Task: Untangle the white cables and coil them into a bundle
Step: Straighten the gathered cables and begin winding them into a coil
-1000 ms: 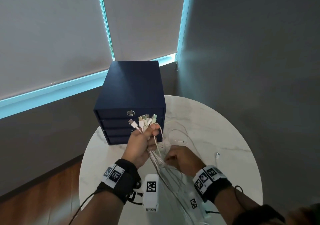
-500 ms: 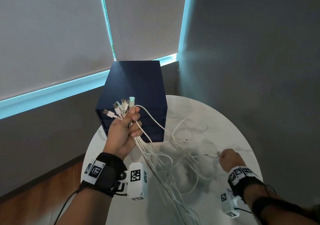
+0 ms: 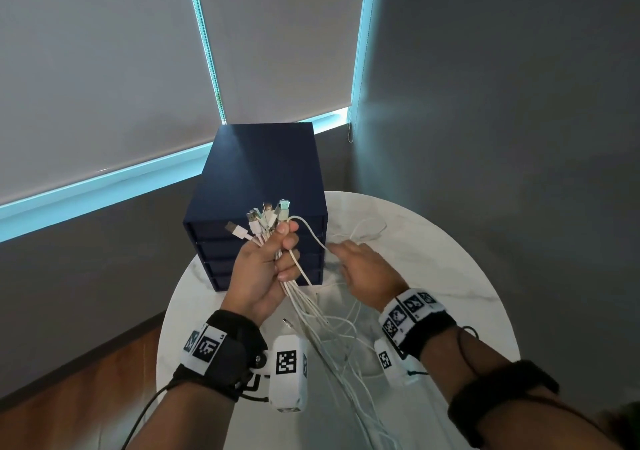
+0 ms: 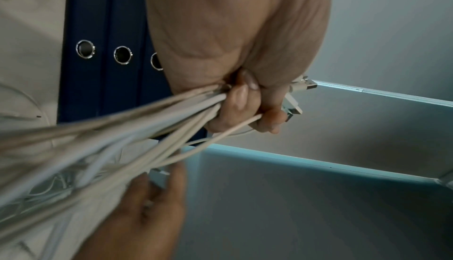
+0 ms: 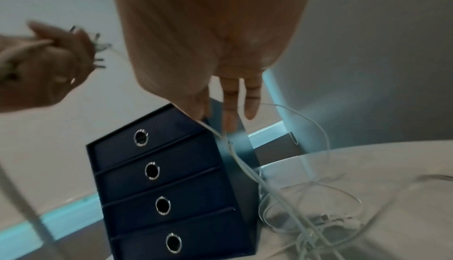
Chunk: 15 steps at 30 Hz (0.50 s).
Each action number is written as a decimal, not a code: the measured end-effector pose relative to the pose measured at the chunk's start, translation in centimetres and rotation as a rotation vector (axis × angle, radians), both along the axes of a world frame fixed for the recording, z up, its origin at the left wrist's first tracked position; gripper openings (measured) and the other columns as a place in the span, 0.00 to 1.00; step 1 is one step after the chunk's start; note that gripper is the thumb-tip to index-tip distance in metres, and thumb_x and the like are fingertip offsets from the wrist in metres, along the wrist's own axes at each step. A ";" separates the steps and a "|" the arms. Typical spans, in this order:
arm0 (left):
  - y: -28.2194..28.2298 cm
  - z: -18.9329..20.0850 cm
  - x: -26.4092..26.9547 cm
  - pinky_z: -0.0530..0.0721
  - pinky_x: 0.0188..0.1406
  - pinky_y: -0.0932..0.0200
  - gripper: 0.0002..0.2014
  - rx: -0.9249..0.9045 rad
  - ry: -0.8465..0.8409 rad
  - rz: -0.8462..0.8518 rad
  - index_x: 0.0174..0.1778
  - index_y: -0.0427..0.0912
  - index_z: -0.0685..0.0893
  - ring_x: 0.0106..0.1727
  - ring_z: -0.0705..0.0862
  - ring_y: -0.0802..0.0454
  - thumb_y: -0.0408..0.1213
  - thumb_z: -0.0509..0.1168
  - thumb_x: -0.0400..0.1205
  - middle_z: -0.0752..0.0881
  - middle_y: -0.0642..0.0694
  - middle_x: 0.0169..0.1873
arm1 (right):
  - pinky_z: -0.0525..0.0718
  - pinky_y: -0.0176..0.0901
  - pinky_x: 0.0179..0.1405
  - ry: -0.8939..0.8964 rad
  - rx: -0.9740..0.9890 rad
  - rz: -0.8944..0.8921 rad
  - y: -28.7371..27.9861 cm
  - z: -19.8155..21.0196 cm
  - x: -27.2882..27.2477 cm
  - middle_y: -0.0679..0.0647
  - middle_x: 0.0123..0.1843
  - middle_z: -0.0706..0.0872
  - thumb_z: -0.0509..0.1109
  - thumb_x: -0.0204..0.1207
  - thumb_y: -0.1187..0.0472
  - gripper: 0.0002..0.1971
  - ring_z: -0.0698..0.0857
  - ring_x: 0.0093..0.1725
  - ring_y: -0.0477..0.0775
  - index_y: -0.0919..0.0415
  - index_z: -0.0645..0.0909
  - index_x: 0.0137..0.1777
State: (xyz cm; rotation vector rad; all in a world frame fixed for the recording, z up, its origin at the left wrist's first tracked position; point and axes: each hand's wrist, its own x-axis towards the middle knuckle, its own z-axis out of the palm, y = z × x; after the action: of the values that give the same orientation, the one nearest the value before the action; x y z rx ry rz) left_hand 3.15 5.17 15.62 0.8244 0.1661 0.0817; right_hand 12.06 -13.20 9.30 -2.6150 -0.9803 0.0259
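From the head view I see my left hand [image 3: 263, 269] fisted around the bunch of thin white cables [image 3: 322, 325], plugs fanned up in front of the dark blue four-drawer box [image 3: 263, 165]; the strands trail down over the round white marble table [image 3: 433, 259]. My right hand [image 3: 367, 273], out at the table's right edge half a second ago, now sits just beside the left, fingers extended, touching one looping strand.

Left wrist view: curled fingers [image 4: 240, 97] clamp the cables; the right hand below is blurred.

Right wrist view: fingers [image 5: 230, 97] hang nearly straight; one cable runs past the fingertips, and I cannot tell whether it is pinched. More cable lies looped on the table.
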 end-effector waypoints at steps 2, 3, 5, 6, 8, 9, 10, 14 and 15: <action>0.7 -0.1 0.0 0.61 0.15 0.70 0.09 -0.033 -0.028 0.036 0.50 0.40 0.82 0.21 0.61 0.63 0.37 0.58 0.89 0.73 0.53 0.30 | 0.78 0.48 0.58 0.015 -0.002 -0.104 -0.2 -0.6 0.3 0.54 0.56 0.80 0.58 0.84 0.63 0.13 0.81 0.57 0.59 0.59 0.81 0.61; 1.2 -0.2 0.0 0.62 0.15 0.70 0.10 -0.055 -0.041 0.060 0.49 0.41 0.83 0.21 0.61 0.63 0.37 0.58 0.89 0.73 0.53 0.31 | 0.77 0.47 0.55 0.010 0.039 -0.131 -0.8 -0.9 0.3 0.55 0.52 0.81 0.59 0.84 0.63 0.11 0.81 0.54 0.59 0.61 0.84 0.55; 2.5 -0.6 0.0 0.63 0.14 0.70 0.10 -0.100 -0.058 0.124 0.48 0.42 0.83 0.20 0.61 0.63 0.37 0.57 0.90 0.73 0.54 0.31 | 0.78 0.48 0.54 0.002 0.061 -0.125 -2.3 -1.5 0.3 0.57 0.49 0.84 0.63 0.83 0.64 0.11 0.82 0.51 0.57 0.65 0.87 0.51; 3.1 -0.8 -0.1 0.63 0.14 0.70 0.11 -0.124 -0.058 0.160 0.47 0.43 0.84 0.20 0.61 0.63 0.36 0.56 0.90 0.73 0.55 0.32 | 0.78 0.47 0.53 0.023 0.074 -0.142 -3.5 -2.2 0.3 0.58 0.47 0.85 0.64 0.82 0.64 0.11 0.82 0.50 0.57 0.65 0.88 0.49; 4.2 -1.2 -0.3 0.63 0.14 0.71 0.13 -0.152 -0.047 0.230 0.46 0.44 0.83 0.19 0.61 0.62 0.35 0.55 0.91 0.73 0.55 0.31 | 0.79 0.47 0.54 0.133 0.109 -0.293 -6.3 -3.9 0.6 0.56 0.46 0.83 0.64 0.82 0.62 0.10 0.83 0.47 0.56 0.61 0.88 0.47; 4.5 -1.3 -0.4 0.63 0.13 0.71 0.13 -0.153 -0.041 0.255 0.45 0.45 0.83 0.19 0.60 0.62 0.34 0.54 0.91 0.73 0.56 0.30 | 0.79 0.47 0.54 0.175 0.093 -0.375 -7.8 -4.9 0.7 0.56 0.46 0.81 0.64 0.82 0.62 0.10 0.83 0.48 0.58 0.60 0.88 0.46; 4.7 -1.3 -0.4 0.62 0.13 0.71 0.13 -0.151 -0.037 0.267 0.45 0.45 0.82 0.19 0.60 0.62 0.34 0.54 0.91 0.73 0.56 0.30 | 0.78 0.46 0.53 0.211 0.053 -0.444 -9.2 -5.8 0.7 0.57 0.46 0.81 0.64 0.82 0.63 0.10 0.84 0.49 0.61 0.61 0.87 0.46; 4.0 -1.5 -0.4 0.63 0.13 0.71 0.14 -0.133 -0.028 0.236 0.45 0.44 0.83 0.18 0.61 0.63 0.33 0.54 0.91 0.73 0.55 0.29 | 0.77 0.43 0.51 0.300 -0.181 -0.582 -11.4 -7.4 0.4 0.61 0.52 0.86 0.64 0.79 0.63 0.10 0.85 0.57 0.63 0.63 0.86 0.49; 3.6 -1.4 -0.4 0.63 0.14 0.70 0.13 -0.129 -0.033 0.203 0.45 0.44 0.83 0.19 0.61 0.63 0.33 0.54 0.90 0.73 0.55 0.30 | 0.79 0.44 0.53 0.292 -0.240 -0.589 -10.9 -7.1 0.3 0.60 0.56 0.86 0.64 0.79 0.62 0.09 0.85 0.58 0.61 0.61 0.86 0.52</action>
State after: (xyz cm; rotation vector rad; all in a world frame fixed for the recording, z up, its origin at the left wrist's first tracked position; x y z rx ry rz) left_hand 2.78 8.79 14.23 0.6756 0.2215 0.2725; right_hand 12.34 -24.13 2.17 -2.9009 -0.0969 0.3865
